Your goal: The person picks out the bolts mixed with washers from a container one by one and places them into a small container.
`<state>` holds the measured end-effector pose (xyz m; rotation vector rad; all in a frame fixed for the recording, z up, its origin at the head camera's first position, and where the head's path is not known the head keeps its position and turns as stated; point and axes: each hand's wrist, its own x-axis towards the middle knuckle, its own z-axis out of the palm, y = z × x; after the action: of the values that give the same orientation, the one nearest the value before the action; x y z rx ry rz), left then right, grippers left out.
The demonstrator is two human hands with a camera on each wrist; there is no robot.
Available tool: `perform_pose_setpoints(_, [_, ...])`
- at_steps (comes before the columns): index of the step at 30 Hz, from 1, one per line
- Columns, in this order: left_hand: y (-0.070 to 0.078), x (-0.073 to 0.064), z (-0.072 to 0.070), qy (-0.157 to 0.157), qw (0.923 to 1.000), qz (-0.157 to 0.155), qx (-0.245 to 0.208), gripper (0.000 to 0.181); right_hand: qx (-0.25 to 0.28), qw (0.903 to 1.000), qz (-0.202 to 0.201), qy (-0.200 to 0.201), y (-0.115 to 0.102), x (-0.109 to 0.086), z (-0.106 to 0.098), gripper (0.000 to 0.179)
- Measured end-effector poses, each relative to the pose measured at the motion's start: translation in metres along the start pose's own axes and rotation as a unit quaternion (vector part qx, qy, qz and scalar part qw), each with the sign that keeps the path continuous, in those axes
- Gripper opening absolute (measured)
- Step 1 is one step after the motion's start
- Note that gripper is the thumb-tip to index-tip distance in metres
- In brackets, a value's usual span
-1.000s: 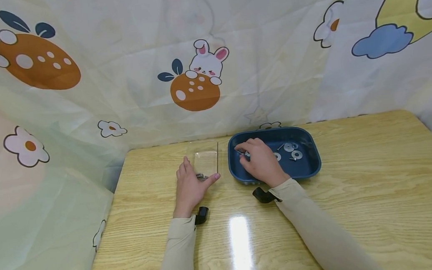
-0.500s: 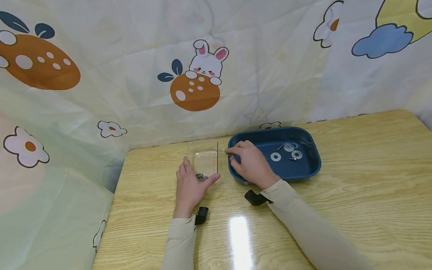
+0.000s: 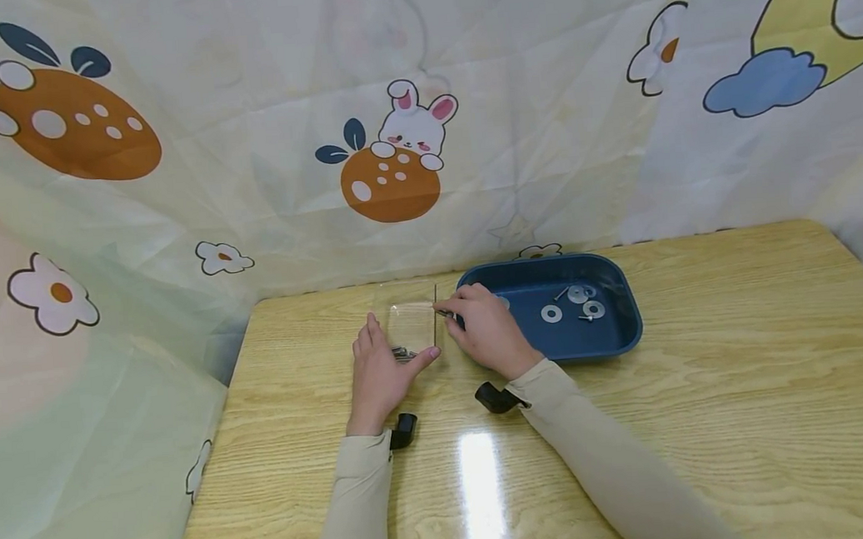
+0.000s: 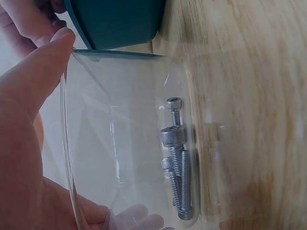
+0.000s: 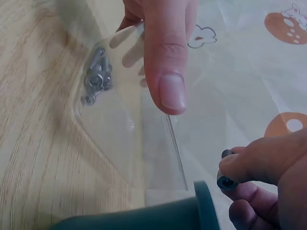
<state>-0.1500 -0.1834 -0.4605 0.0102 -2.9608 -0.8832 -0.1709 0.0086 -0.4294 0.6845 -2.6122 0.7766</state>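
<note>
My left hand (image 3: 382, 381) holds a clear plastic box (image 3: 413, 311), thumb on the rim at its near right corner and fingers along the left side. Several silver socket head bolts (image 4: 178, 163) lie in a heap at the bottom of the box. Between thumb and fingers, my right hand (image 3: 490, 332) pinches another bolt (image 5: 227, 180), its dark socket head showing in the right wrist view. That hand is just right of the box's right wall, over the left end of a dark blue tray (image 3: 560, 342).
Inside the tray lie flat washers (image 3: 546, 315) and a few small screws (image 3: 562, 293). It stands close to the box's right side on the wooden table (image 3: 746, 364). A printed curtain (image 3: 259, 173) hangs behind the table's back edge.
My right hand has moved left from inside the tray to beside the box, carrying the bolt. The left hand and the box have stayed put.
</note>
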Motion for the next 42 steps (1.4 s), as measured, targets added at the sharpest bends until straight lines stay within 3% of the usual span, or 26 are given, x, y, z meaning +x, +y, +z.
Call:
perform_pose_setpoints(25, [0.0,0.0,0.0,-0.003,1.0,0.0,0.005,0.126,-0.031,0.9984,-0.001,-0.047,-0.011,0.015,0.015,0.018])
perform_pose_setpoints(42, [0.0,0.001,0.0,-0.005,0.9999,-0.001,0.015,0.13,-0.007,0.9983,-0.009,-0.057,-0.015,0.022,0.02,0.014])
